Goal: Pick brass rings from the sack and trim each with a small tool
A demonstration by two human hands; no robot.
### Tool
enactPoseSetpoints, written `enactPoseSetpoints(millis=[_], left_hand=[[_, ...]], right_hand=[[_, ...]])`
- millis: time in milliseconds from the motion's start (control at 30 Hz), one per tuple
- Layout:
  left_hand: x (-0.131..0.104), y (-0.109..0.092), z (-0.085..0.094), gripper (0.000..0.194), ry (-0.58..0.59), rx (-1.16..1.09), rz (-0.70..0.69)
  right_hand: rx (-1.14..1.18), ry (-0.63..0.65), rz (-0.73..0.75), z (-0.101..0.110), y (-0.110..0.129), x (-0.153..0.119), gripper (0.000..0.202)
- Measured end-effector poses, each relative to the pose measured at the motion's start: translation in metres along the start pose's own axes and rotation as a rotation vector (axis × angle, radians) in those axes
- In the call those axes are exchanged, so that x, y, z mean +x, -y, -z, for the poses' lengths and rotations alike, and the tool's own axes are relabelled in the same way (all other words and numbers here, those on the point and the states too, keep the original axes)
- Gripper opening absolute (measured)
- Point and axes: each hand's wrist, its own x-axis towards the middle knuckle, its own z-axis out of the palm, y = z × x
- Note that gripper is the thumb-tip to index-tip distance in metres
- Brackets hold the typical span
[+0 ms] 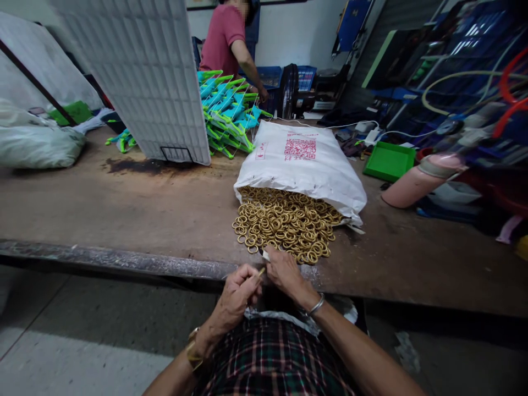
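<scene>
A white sack (pixel 305 165) lies on the table (pixel 124 214), and gold rings (pixel 289 223) spill from its near mouth into a heap. Nearer the wearer than the sack, the left hand (pixel 239 294) pinches a small gold piece (pixel 261 271) between thumb and finger, just off the table's edge. The right hand (pixel 285 272), close beside it at the heap, is closed around a pale, dark-tipped tool (pixel 266 254). Left of the sack stands a ribbed panel (pixel 140 71); right of it are a green tray (pixel 390 162) and a pink bottle (pixel 421 179). Beyond the sack, a co-worker (pixel 225 33) leans forward.
</scene>
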Motion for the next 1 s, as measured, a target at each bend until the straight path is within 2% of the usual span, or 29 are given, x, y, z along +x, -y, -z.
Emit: enactPoseSetpoints(millis=[100, 200, 400, 600, 700, 833, 933, 1000], left_hand=[[-0.001, 0.0, 0.002, 0.029, -0.012, -0.263, 0.066], [0.003, 0.002, 0.008, 0.028, -0.063, -0.42, 0.094], [0.007, 0.007, 0.02, 0.024, -0.09, -0.566, 0.15], [0.008, 0.006, 0.027, 0.018, -0.026, -0.679, 0.178], [0.01, 0.005, 0.028, 0.012, -0.032, -0.692, 0.152], [0.013, 0.003, 0.025, 0.016, -0.084, -0.649, 0.145], [0.019, 0.005, 0.018, 0.024, -0.158, -0.508, 0.133], [0.025, 0.008, 0.013, 0.031, -0.233, -0.32, 0.107]], right_hand=[[-0.006, -0.057, -0.029, -0.003, 0.006, 0.008, 0.015], [-0.035, -0.086, -0.087, -0.006, 0.015, 0.013, 0.015], [-0.097, -0.059, -0.135, -0.004, 0.028, 0.022, 0.018], [-0.065, -0.052, -0.138, -0.005, 0.025, 0.026, 0.016], [-0.027, -0.067, -0.126, -0.006, 0.021, 0.023, 0.015], [0.057, -0.112, -0.072, -0.011, 0.012, 0.017, 0.019], [0.212, -0.171, -0.023, -0.014, 0.006, 0.011, 0.019], [0.317, -0.21, 0.008, -0.014, 0.003, 0.006, 0.017]])
